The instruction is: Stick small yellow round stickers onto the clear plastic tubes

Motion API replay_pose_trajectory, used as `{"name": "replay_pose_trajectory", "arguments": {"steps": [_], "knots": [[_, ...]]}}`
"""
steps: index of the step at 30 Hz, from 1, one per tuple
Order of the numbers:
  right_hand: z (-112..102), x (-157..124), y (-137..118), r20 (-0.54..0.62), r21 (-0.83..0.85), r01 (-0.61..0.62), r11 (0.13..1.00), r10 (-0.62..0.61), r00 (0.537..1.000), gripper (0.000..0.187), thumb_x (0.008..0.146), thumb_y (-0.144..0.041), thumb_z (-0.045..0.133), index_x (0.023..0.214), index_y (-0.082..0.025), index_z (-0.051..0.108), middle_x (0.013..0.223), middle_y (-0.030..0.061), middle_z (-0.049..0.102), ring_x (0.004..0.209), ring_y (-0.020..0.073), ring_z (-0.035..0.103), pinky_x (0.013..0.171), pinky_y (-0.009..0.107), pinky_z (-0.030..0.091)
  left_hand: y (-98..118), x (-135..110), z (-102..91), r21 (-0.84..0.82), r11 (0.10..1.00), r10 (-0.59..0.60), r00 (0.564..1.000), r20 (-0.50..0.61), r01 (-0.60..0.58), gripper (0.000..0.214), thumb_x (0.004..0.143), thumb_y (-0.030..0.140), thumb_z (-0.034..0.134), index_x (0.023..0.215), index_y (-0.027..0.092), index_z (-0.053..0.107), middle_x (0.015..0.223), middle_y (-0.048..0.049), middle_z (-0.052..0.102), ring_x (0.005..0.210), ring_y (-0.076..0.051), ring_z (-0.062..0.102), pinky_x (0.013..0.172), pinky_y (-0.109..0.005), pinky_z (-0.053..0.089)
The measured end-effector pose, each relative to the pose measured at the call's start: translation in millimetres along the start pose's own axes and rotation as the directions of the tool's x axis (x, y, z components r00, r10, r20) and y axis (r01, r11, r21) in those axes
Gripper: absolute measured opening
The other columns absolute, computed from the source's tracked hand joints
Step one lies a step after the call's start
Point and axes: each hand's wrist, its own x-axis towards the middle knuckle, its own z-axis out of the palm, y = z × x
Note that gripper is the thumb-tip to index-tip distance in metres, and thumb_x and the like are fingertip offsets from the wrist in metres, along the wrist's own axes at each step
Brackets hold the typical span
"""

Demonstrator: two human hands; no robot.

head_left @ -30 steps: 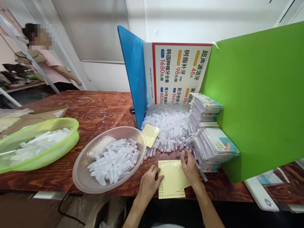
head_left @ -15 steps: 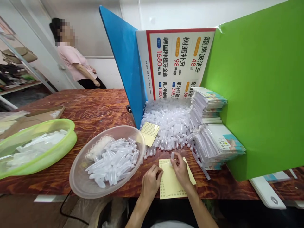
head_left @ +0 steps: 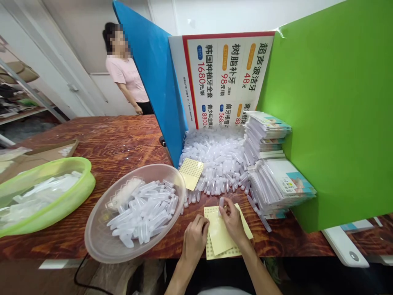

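Between the fingers of my right hand (head_left: 231,221) is a small translucent plastic tube (head_left: 221,202), held upright. That hand is above yellow sticker sheets (head_left: 220,237) near the table's front edge. The top sheet lies askew over another with rows of small marks. My left hand (head_left: 194,237) is at the left edge of these sheets, fingers curled and pinched together; anything in them is too small to make out. Just beyond, a heap of similar tubes (head_left: 215,159) fills the space between the panels. Another sticker sheet (head_left: 191,174) rests on the heap's left side.
A clear plastic bowl (head_left: 95,241) of tubes stands left of my hands, a green basin (head_left: 89,180) farther left. Stacked cards (head_left: 264,184) lean by the green panel (head_left: 331,123). A blue panel (head_left: 147,73) borders the heap. A person (head_left: 129,78) stands behind the table.
The person behind the table has moved to the right, now partly behind the blue panel. The view has shifted slightly. My hands keep almost the same pose, the tube still in my right one.
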Motion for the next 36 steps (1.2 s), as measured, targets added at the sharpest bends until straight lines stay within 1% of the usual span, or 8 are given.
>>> {"name": "replay_pose_trajectory", "arguments": {"steps": [4,11,16,19,24,30,33,36], "knots": [[4,-1,9,-0.018,0.028,-0.003,1.0,0.004,1.0,0.037,0.093,-0.045,0.056,0.119,-0.019,0.06,0.081,0.0027,0.065,0.068,0.02,0.062,0.061,0.028,0.051,-7,-4,5.6,-0.03,1.0,0.007,1.0,-0.02,-0.008,0.017,0.095,0.022,0.047,0.086,0.023,0.061,0.084,-0.0042,0.066,0.074,-0.02,0.065,0.069,-0.03,0.048],[13,3,28,-0.041,0.029,0.007,1.0,-0.006,0.999,0.041,0.091,-0.052,0.056,0.116,-0.02,0.062,0.069,0.0002,0.061,0.061,0.0215,0.06,0.055,0.029,0.048,-29,-6,22.2,-0.021,0.999,0.047,0.998,-0.038,-0.048,0.01,0.092,0.024,0.053,0.087,0.024,0.061,0.084,-0.0044,0.067,0.073,-0.02,0.067,0.068,-0.029,0.05],[11,4,24,-0.033,0.035,0.012,0.999,-0.011,0.999,0.039,0.092,-0.049,0.057,0.116,-0.018,0.061,0.066,-0.0011,0.058,0.06,0.0197,0.058,0.056,0.028,0.047,-19,-5,17.4,0.005,0.999,0.047,0.997,-0.068,-0.047,0.013,0.094,0.022,0.049,0.089,0.024,0.061,0.086,-0.0043,0.067,0.074,-0.021,0.067,0.068,-0.03,0.049],[8,1,16,-0.026,0.067,0.031,0.997,-0.029,0.999,0.043,0.094,-0.045,0.056,0.126,-0.017,0.056,0.067,-0.0023,0.055,0.058,0.0165,0.054,0.054,0.025,0.045,-11,-3,12.2,0.027,0.999,0.035,0.998,-0.051,-0.034,0.016,0.095,0.023,0.047,0.085,0.023,0.06,0.082,-0.0039,0.066,0.073,-0.021,0.066,0.067,-0.031,0.048],[3,-8,7,-0.081,0.219,0.142,0.965,-0.127,0.989,0.05,0.099,-0.035,0.049,0.146,-0.021,0.037,0.089,0.0024,0.061,0.071,0.015,0.059,0.063,0.025,0.049,-8,-1,6.4,-0.014,1.0,-0.009,1.0,-0.002,0.009,0.015,0.096,0.025,0.046,0.089,0.022,0.058,0.087,-0.0041,0.065,0.077,-0.021,0.065,0.07,-0.032,0.049],[0,-8,8,-0.01,0.121,0.252,0.96,-0.253,0.967,0.021,0.095,-0.025,0.056,0.115,-0.02,0.059,0.096,0.0059,0.065,0.083,0.0186,0.064,0.076,0.03,0.052,-3,6,-4.5,-0.066,0.996,-0.051,0.993,0.108,0.058,0.01,0.094,0.021,0.047,0.091,0.021,0.057,0.093,-0.005,0.064,0.082,-0.022,0.066,0.072,-0.031,0.049],[0,-4,7,0.023,0.055,0.274,0.96,-0.275,0.961,0.006,0.091,-0.02,0.059,0.097,-0.02,0.059,0.094,0.0058,0.065,0.089,0.0208,0.064,0.08,0.032,0.052,1,12,-11.9,-0.043,0.994,-0.091,0.98,0.176,0.101,0.011,0.093,0.018,0.046,0.088,0.021,0.056,0.091,-0.0051,0.063,0.082,-0.022,0.066,0.071,-0.031,0.047],[3,-2,7,0.072,-0.066,0.305,0.95,-0.3,0.951,0.011,0.088,-0.012,0.056,0.095,-0.02,0.057,0.092,0.0054,0.063,0.088,0.0219,0.062,0.079,0.033,0.051,5,19,-17.2,-0.005,0.993,-0.11,0.967,0.229,0.114,0.012,0.094,0.017,0.046,0.086,0.021,0.055,0.091,-0.0053,0.063,0.082,-0.023,0.066,0.068,-0.03,0.044]]}}
